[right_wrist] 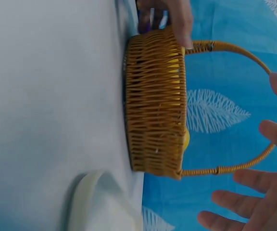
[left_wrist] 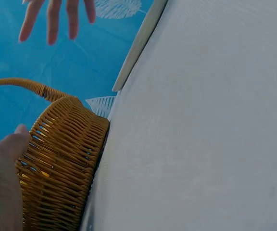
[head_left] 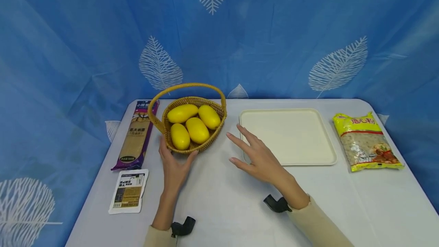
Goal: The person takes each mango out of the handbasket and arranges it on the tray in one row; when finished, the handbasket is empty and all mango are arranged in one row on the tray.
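A woven wicker basket (head_left: 215,135) with a tall arched handle (head_left: 186,85) stands at the back left of the table in the head view. Several smooth yellow mangoes (head_left: 197,130) lie inside it. My left hand (head_left: 174,171) grips the basket's near left side, thumb along the front wall and fingers round the left; some fingertips are hidden. Right of the basket, my right hand (head_left: 258,157) hovers with spread fingers, touching nothing, partly over the left edge of a cream tray (head_left: 288,136). The right wrist view shows this hand (right_wrist: 266,187) apart from the basket wall (right_wrist: 155,106).
Left of the basket lies a purple-edged pack of pasta (head_left: 135,136), with a flat white labelled package (head_left: 128,191) nearer. A yellow food bag (head_left: 368,142) lies right of the tray. Blue leaf-patterned cloth (head_left: 267,48) hangs behind the white table (head_left: 226,209).
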Available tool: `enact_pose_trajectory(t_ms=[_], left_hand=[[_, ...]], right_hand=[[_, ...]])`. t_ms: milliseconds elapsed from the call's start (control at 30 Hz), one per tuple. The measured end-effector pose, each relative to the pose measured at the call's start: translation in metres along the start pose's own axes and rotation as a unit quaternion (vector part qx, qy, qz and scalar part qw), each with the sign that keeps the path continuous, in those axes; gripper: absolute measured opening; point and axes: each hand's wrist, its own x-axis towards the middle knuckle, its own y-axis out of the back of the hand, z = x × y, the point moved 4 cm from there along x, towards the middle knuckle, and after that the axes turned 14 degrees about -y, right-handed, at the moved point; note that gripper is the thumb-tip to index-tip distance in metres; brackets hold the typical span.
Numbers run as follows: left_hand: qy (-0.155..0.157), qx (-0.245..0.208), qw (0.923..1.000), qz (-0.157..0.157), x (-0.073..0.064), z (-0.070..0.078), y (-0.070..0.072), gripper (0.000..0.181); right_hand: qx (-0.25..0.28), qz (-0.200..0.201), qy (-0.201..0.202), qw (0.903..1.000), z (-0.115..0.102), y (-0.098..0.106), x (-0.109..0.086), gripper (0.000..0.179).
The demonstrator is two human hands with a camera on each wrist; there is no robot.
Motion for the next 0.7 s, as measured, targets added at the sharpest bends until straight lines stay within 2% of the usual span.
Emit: enact_pose_trajectory(t_ms=[200,433,600,700], left_hand=[[0.036,-0.038,0.9986,0.001,-0.005,-0.014,-0.004,0.112],[0.028,-0.056,0.9979,0.013,-0.006,-0.019,-0.006,0.112],[0.039,-0.074,0.9963,0.018,-0.007,-0.022,-0.008,0.112],[0.045,-0.071,0.9964,0.016,-0.008,-0.023,-0.007,0.111]], right_hand=[[0.022,-0.012,0.023,0.9994,-0.010,-0.013,0.038,0.065],[0.044,-0.009,0.040,0.9982,-0.016,-0.028,0.074,0.065],[0.053,-0.020,0.040,0.9976,-0.017,-0.040,0.091,0.064],[0.047,-0.030,0.033,0.9979,-0.018,-0.046,0.100,0.063]])
